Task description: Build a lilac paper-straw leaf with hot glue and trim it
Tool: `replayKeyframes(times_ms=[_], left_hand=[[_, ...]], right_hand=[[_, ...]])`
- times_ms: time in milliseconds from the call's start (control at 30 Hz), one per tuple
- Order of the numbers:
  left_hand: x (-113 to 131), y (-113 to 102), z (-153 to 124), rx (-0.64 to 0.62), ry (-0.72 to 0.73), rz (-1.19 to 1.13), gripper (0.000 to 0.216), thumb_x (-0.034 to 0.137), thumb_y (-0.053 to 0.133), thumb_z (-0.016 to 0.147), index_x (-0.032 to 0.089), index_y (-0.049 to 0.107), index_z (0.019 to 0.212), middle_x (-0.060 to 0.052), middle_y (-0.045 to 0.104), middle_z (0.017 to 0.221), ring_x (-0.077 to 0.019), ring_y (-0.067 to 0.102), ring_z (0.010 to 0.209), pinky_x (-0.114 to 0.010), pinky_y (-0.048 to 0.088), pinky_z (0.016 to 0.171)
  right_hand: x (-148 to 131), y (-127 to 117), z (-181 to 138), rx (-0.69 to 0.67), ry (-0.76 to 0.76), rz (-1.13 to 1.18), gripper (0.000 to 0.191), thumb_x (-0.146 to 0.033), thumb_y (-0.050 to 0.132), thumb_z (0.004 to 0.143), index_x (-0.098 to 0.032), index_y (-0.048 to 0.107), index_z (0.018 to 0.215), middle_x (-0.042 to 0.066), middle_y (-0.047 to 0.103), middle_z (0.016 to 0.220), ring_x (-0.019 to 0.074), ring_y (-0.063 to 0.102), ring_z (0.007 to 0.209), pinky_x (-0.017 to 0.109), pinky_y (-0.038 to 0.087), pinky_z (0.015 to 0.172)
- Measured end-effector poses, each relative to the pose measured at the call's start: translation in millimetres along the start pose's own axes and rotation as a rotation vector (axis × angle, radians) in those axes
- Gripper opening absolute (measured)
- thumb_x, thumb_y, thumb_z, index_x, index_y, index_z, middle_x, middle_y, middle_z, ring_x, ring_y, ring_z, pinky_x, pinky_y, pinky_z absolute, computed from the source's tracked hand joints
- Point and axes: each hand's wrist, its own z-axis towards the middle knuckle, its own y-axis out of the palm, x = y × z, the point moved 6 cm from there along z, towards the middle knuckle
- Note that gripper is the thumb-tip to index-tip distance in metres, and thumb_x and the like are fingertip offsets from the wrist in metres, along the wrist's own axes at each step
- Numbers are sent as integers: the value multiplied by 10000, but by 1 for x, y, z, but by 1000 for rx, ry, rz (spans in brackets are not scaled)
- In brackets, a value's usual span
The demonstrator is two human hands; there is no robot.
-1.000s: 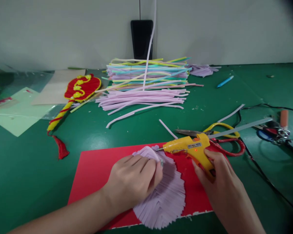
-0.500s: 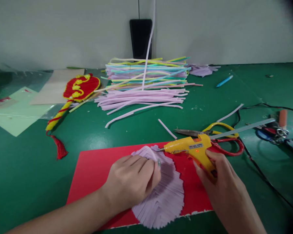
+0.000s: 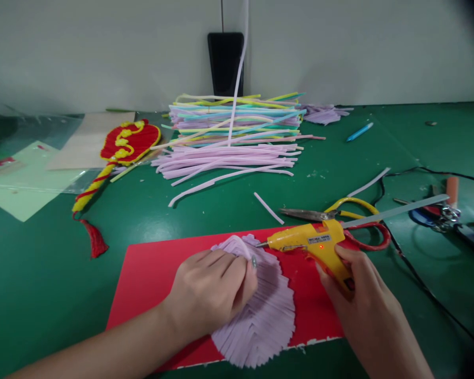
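Note:
My left hand (image 3: 217,284) is closed over the upper left of a leaf-shaped piece made of lilac strips (image 3: 263,310). A curved lilac pipe cleaner (image 3: 240,245) is pinched in its fingers, its lower end hidden by the hand. My right hand (image 3: 369,300) grips the handle of a yellow hot glue gun (image 3: 310,239), whose small red light glows. The gun's nozzle points left and is at the top edge of the lilac piece; whether it touches, I cannot tell. A clear glue stick (image 3: 398,210) sticks out of the gun's back. Beneath everything lies a red card (image 3: 146,279).
Scissors (image 3: 363,205) lie just behind the glue gun. Several coloured pipe cleaners (image 3: 229,160) are stacked at the back, before a black phone (image 3: 226,63). A red and yellow fan (image 3: 130,142) rests on the left. Keys (image 3: 444,213) and a black cord (image 3: 422,289) are on the right.
The glue gun has shifted very slightly right and down relative to the lilac piece. The left hand keeps its pinch, and the whole view has moved a little.

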Motion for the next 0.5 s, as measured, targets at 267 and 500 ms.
replayKeyframes(times_ms=[267,500], left_hand=[[2,0,0,-9,-1,9,309,119,479,845,160,544,546,4,591,495,-115,556,462,-245,474,489],[0,2,0,-21,-6,17,305,126,487,846,163,542,548,9,587,497,-111,557,470,-238,465,493]], right_hand=[[1,-1,-1,7,18,-17,308,-429,384,898,-202,470,1088,120,613,1057,227,640,875,284,511,607],[3,-2,-4,-17,49,-18,341,-461,361,896,-203,473,1089,133,618,1065,235,649,827,294,513,570]])
